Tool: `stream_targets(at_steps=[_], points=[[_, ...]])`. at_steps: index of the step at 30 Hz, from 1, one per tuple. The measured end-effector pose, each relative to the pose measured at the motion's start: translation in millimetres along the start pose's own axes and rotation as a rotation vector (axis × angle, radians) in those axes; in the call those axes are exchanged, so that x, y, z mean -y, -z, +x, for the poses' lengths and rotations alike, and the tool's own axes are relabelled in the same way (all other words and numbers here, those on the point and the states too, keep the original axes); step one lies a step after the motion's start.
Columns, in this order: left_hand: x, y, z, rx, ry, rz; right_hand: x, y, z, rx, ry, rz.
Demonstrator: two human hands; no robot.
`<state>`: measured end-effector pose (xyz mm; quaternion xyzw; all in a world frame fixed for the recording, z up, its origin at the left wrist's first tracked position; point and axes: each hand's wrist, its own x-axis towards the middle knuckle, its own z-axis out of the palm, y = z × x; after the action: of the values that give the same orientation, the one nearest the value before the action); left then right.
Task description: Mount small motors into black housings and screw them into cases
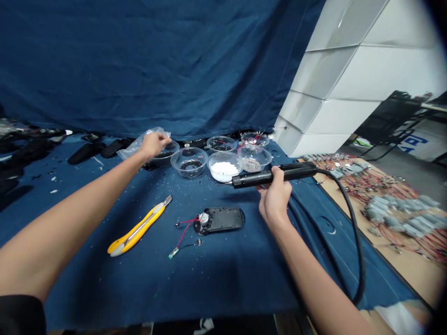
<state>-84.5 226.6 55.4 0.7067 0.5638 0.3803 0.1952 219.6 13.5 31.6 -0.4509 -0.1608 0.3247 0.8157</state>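
My right hand (275, 197) is wrapped round a black electric screwdriver (258, 178), held level above the cloth with its bit pointing left. My left hand (154, 144) reaches to the back, over a clear plastic bag (134, 146) and a bowl with dark parts (166, 157). Its fingertips are pinched together; what they hold, if anything, is hidden. Between my arms lies an open black plastic housing (225, 219) with a small motor (203, 218) at its left end. Thin red wires (184, 232) lead from it to a small green board (173, 253).
A yellow utility knife (139, 229) lies left of the housing. Clear bowls stand behind, one with white pieces (224, 170), another with small dark screws (190, 166). Black housings (85, 152) sit at left. Wired grey motors (401, 211) cover cardboard at right; the screwdriver cable (356, 242) loops nearby.
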Motion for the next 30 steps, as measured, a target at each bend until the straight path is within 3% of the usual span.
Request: stream_targets(at_steps=[4, 6, 9, 13, 19, 30], points=[[-31.7, -3.8, -48.6, -0.127, -0.093, -0.214, 1.1, -2.3, -4.7, 0.031, -0.014, 0.018], [-50.8, -5.4, -79.5, -0.131, -0.172, -0.276, 1.7, -3.4, -7.7, 0.056, -0.025, 0.025], [-75.6, -7.3, -123.3, -0.122, -0.257, -0.195, 2.0, -4.5, -12.3, 0.073, -0.042, 0.046], [-92.3, -15.0, -161.3, -0.089, -0.272, -0.200, 1.2, -5.0, -17.4, 0.062, -0.068, 0.073], [-97.0, -38.3, -182.7, 0.027, -0.092, -0.507, -1.7, -3.5, -20.7, 0.079, -0.104, 0.083], [-103.9, -60.2, -207.9, 0.065, -0.060, -0.498, -4.2, -4.1, -22.2, 0.063, -0.151, 0.102]])
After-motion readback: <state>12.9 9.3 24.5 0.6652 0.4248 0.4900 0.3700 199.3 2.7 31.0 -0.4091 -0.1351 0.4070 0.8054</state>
